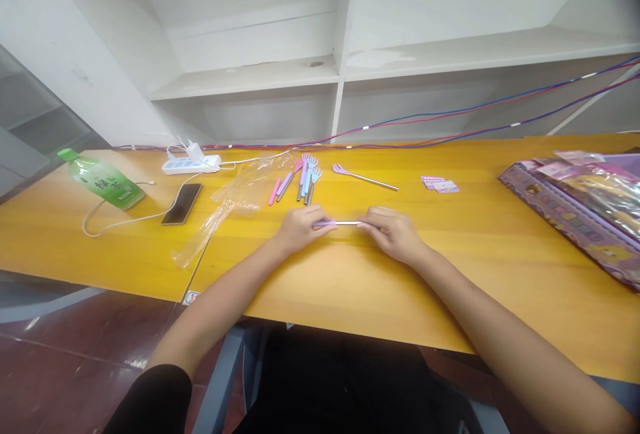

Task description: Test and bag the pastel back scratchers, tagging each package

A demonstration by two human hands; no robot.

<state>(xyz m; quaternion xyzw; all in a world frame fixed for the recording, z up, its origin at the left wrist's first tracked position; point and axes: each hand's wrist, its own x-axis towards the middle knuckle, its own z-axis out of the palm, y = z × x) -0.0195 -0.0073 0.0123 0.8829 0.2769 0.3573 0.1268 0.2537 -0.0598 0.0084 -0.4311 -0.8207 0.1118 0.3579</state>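
My left hand point(300, 227) and my right hand point(393, 231) rest on the yellow table point(350, 274), both closed on one thin telescopic back scratcher point(340, 223). The left fingers grip its purple handle end, and the right fingers pinch the silver rod end. Behind my hands lies a bunch of several pink, purple and blue back scratchers point(300, 179) with small claw heads. One extended purple-headed scratcher point(365, 177) lies alone just right of them.
A clear plastic sleeve point(225, 211) lies left of my hands. Further left are a black phone point(182, 204) on a cable, a white power strip point(191, 165) and a green bottle point(103, 181) on its side. Small cards point(439, 185) and purple packaged boxes point(580, 211) sit right.
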